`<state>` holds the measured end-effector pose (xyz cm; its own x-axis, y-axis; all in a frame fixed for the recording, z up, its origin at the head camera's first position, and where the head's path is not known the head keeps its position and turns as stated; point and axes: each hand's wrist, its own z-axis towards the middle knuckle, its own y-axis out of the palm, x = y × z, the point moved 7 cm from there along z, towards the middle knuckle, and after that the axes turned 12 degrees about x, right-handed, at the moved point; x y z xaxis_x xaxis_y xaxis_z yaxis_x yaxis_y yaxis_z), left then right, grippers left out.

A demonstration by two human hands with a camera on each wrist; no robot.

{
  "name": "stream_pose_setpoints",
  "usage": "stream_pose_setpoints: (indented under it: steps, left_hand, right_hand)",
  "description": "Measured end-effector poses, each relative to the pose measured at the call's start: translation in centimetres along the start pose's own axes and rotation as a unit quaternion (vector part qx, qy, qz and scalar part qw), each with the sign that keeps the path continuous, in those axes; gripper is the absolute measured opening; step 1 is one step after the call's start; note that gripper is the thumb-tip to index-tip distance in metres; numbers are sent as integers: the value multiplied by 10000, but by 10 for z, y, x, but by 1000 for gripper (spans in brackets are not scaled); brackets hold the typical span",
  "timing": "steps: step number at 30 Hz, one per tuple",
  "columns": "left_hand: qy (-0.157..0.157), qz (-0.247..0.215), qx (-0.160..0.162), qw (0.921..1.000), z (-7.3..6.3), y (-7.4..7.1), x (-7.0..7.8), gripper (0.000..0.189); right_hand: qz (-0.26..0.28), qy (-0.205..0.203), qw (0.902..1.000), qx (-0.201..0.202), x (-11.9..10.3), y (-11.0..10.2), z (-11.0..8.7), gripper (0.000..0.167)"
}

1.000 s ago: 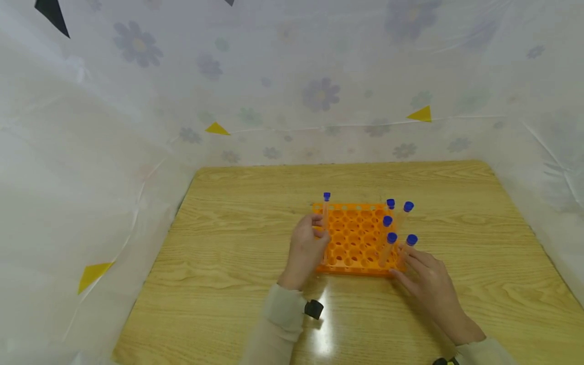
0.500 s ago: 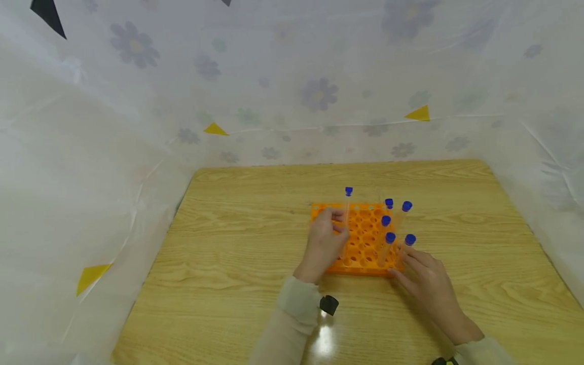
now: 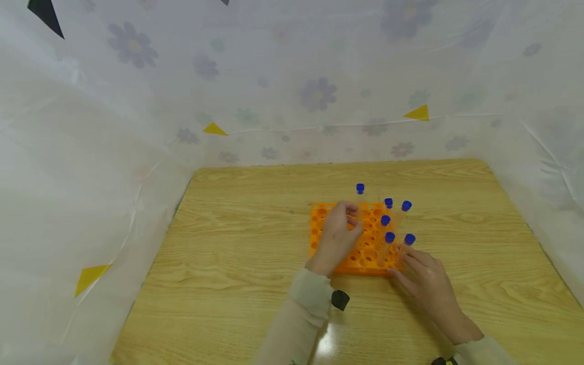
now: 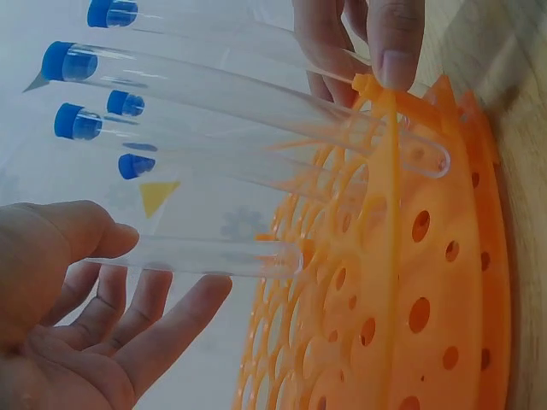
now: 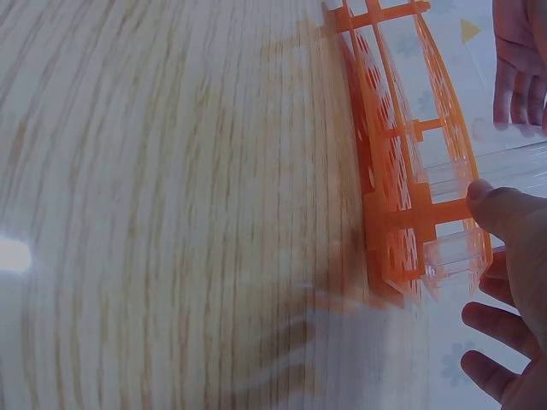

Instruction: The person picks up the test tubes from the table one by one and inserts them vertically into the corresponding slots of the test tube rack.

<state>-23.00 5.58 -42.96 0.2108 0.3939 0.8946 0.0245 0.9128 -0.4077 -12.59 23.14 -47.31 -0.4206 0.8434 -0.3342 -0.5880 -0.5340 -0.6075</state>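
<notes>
My left hand (image 3: 339,235) pinches a clear test tube (image 4: 214,254) with a blue cap (image 3: 360,188) between thumb and fingers. The tube's rounded bottom comes right up to the holes in the top of the orange test tube rack (image 3: 360,271). At the rack's right end, my right hand (image 3: 431,281) grips the corner, its thumb (image 5: 484,195) on the edge. Several capped test tubes (image 4: 231,94) stand in the right-hand holes, some leaning. In the head view, my left hand hides part of the rack's middle.
The rack sits on a wood-grain table (image 3: 237,228). White flowered sheeting (image 3: 283,91) encloses the back and sides, with yellow triangles (image 3: 214,129) on it. A small black device (image 3: 339,300) is strapped at the left wrist.
My left hand has carried the pinched test tube rightward across the rack, from its left end toward the tubes standing at the right. The right hand has stayed at the rack's corner.
</notes>
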Motion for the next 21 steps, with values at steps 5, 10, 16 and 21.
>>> stream_pose_setpoints:
  steps: [5,10,16,21]
  left_hand:
    - [23,-26,-39,10000,2,7,5,29]
    - [260,177,74,9995,5,12,12,30]
    - [611,466,170,9969,6,17,17,28]
    - [681,422,89,9967,7,22,18,28]
  right_hand:
    - [-23,-3,10000,17,-1,-1,-1,49]
    - [30,8,10000,65,-1,-1,-1,46]
    - [78,-34,9999,83,-2,-1,1,45]
    - [71,-13,10000,66,-1,-1,1,47]
